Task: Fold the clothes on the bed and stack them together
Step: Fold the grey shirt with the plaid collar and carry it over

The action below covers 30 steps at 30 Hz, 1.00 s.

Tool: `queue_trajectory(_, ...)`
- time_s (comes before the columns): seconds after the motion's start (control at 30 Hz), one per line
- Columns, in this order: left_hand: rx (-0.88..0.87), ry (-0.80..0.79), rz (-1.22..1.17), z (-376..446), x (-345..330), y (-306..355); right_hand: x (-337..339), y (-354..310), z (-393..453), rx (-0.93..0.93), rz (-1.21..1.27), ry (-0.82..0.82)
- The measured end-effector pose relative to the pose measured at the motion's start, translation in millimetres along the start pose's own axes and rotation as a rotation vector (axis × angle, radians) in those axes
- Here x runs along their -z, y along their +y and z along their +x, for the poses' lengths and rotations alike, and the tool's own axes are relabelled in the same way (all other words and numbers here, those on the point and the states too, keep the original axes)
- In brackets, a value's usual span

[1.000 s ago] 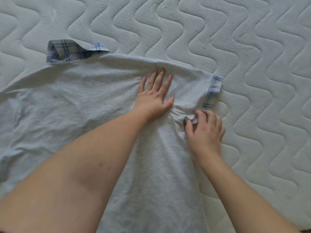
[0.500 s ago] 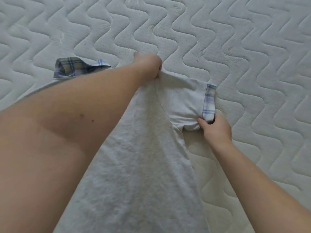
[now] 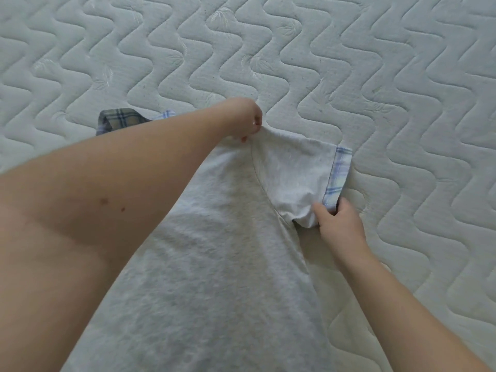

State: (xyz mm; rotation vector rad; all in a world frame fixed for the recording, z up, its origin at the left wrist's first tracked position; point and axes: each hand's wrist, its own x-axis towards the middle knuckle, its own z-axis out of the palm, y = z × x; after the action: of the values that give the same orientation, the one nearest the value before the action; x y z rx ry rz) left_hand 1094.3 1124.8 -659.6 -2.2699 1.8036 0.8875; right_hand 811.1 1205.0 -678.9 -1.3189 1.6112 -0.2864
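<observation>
Head view: no longer pressing flat on the grey shirt (image 3: 214,264) as one second ago; left hand (image 3: 245,119) now pinching the shoulder edge, right hand (image 3: 339,224) pinching the sleeve bottom beside the plaid cuff (image 3: 338,178). Probably preparing to fold the sleeve inward. Lying spread under both forearms, on the quilted white mattress (image 3: 375,76) extending beyond both hands. Plaid collar (image 3: 120,120) showing left of the left hand.
</observation>
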Motion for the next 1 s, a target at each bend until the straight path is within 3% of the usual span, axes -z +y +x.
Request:
queue_trajectory(0.1, 0.028, -0.003, -0.228, -3, 2, -6, -2, -24, -22, 0.137, 0.177, -0.018)
queue_trajectory(0.2, 0.050, 0.034, -0.422, -14, 4, -18, -10, -41, -52, 0.334, 0.200, -0.040)
queue_trajectory(0.4, 0.059, 0.008, -0.859, -45, 5, -55, -61, -55, -106, 0.769, -0.040, -0.108)
queue_trajectory(0.57, 0.002, -0.075, -1.295, -77, 1, -96, -124, -66, -133, 0.937, -0.337, -0.116)
queue_trajectory(0.67, 0.109, -0.096, -1.407, -90, -4, -117, -162, -68, -142, 0.948, -0.478, -0.152)
queue_trajectory(0.83, 0.450, -0.010, -1.337, -104, -21, -143, -201, -66, -144, 0.845, -0.734, -0.221)
queue_trajectory(0.9, 0.553, 0.020, -1.139, -104, -29, -145, -206, -60, -145, 0.851, -0.796, -0.255)
queue_trajectory(1.0, 0.508, 0.022, -0.740, -103, -33, -139, -203, -47, -146, 0.927, -0.767, -0.282)
